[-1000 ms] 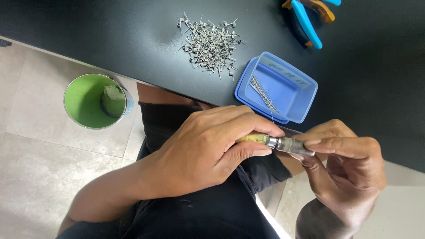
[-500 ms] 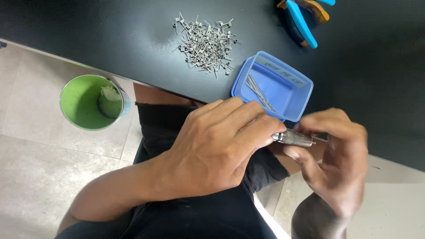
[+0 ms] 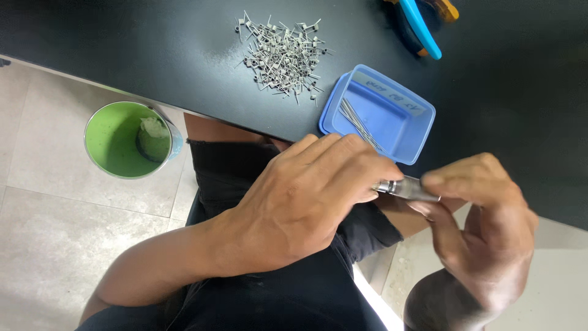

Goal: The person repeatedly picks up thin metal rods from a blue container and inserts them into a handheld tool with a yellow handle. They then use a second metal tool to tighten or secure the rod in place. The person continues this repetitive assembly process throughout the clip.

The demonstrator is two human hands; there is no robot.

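Just off the near edge of the black bench, over the person's lap, both hands work on a small silver metal cylindrical tool. The left hand is wrapped around the hidden rear part of it, fingers curled shut over the handle. The right hand pinches the bright metal front end between thumb and forefinger, fingers narrow and closed on it. It looks like a winding or twisting step, one hand steadying and the other turning at the tip; whether a wire is in the tool I cannot tell, as that part is blurred.

On the bench, close to its near edge, sits a shallow blue plastic rectangular tray with a few thin straight metal wires lying in it. Further in lies a heap of small grey wire coils with legs. At the far edge is a pair of blue-and-orange-handled pliers.

The next move seems to call for a steady grip by the left hand and a controlled turn or pull by the right, kept in line with the tool.
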